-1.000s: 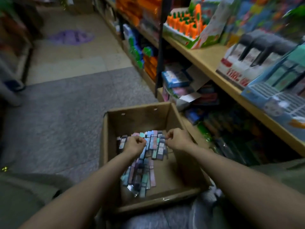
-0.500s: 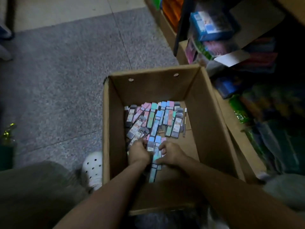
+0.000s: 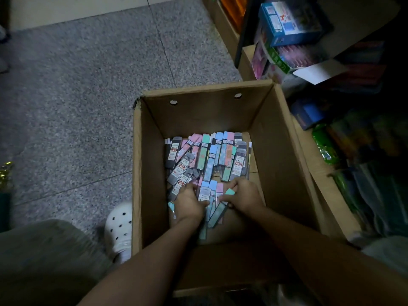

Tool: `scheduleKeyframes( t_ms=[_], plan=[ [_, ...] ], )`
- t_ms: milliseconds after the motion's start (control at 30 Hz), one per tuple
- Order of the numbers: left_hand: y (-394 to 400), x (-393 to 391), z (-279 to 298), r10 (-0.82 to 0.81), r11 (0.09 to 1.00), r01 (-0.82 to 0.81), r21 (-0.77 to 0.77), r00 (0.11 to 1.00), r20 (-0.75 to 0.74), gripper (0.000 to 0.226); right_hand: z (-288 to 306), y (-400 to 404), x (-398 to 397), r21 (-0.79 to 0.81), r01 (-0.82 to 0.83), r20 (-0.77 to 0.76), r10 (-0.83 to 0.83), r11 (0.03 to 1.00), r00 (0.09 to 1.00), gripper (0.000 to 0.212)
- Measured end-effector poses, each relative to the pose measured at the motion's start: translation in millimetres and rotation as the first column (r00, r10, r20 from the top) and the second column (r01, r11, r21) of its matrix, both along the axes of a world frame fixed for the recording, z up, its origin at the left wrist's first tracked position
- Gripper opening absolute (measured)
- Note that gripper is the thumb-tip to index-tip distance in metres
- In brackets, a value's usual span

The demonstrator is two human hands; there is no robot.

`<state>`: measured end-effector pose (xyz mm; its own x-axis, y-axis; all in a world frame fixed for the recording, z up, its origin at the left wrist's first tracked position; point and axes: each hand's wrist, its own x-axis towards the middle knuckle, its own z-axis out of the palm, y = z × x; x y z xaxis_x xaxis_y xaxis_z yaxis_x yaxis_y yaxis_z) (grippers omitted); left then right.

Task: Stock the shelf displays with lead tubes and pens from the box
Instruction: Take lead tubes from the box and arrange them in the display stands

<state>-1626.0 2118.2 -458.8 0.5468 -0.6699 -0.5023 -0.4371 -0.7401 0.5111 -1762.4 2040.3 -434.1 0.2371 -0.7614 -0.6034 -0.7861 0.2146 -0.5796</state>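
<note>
A loose heap of flat pastel and grey plastic lead tubes [image 3: 207, 157] is seen on the bottom of the open brown cardboard box [image 3: 284, 151], which stands on the speckled grey floor [image 3: 77, 96]. The gathering step appears to be in hand: a small bundle at the near end of the heap is gripped from both sides, the left hand [image 3: 188, 203] curled round its left edge and the right hand [image 3: 245, 196] closed on its right edge, a mint-capped tube pinched under the fingers. A firm squeeze and a straight lift clear of the box walls would likely be called for next, or tubes may slip out. To the right, the low wooden shelf [image 3: 318, 171] is crowded with blue and pink packets [image 3: 289, 21]. A white perforated clog [image 3: 119, 228] lies just left of the box.
</note>
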Motion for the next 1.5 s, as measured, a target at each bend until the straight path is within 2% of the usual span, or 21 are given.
scheduleKeyframes(
  t_ms=[200,333,433,600,767,967,1267,1400,1500],
  plan=[
    [2,-13,4,-0.119,0.993,0.119,0.006,0.993,-0.009,0.048,19,-17,-25,-0.104,0.082,0.006,-0.082,0.991,0.997,0.025],
    [8,-10,8,-0.208,0.977,0.209,0.042,0.978,-0.028,0.066,22,-15,-32,-0.127,0.119,-0.020,-0.122,0.985,0.992,0.029],
    [9,-10,12,-0.215,0.974,0.218,0.064,0.975,-0.047,0.074,24,-13,-35,-0.112,0.137,-0.038,-0.142,0.984,0.989,0.026],
    [7,-10,11,-0.156,0.984,0.163,0.068,0.982,-0.106,0.069,25,-10,-37,-0.109,0.129,-0.035,-0.133,0.986,0.991,0.019],
    [4,-14,6,-0.159,0.987,0.162,0.020,0.981,-0.108,0.035,22,-10,-35,-0.079,0.117,-0.022,-0.119,0.990,0.993,0.021],
    [-3,-15,-1,-0.160,0.986,0.163,0.014,0.976,-0.148,0.019,4,-7,-28,-0.030,0.152,-0.015,-0.153,0.988,0.988,0.012],
    [-12,-21,1,-0.214,0.976,0.219,0.004,0.956,-0.201,0.020,-8,0,-28,0.067,0.285,-0.031,-0.284,0.956,0.958,0.021],
    [-11,-26,4,-0.291,0.953,0.301,0.007,0.926,-0.242,0.023,-11,9,-30,0.174,0.386,-0.043,-0.385,0.906,0.922,0.010],
    [-10,-23,6,-0.254,0.966,0.259,-0.015,0.931,-0.262,0.024,-14,11,-30,0.173,0.373,-0.018,-0.376,0.912,0.927,0.013]
  ],
)
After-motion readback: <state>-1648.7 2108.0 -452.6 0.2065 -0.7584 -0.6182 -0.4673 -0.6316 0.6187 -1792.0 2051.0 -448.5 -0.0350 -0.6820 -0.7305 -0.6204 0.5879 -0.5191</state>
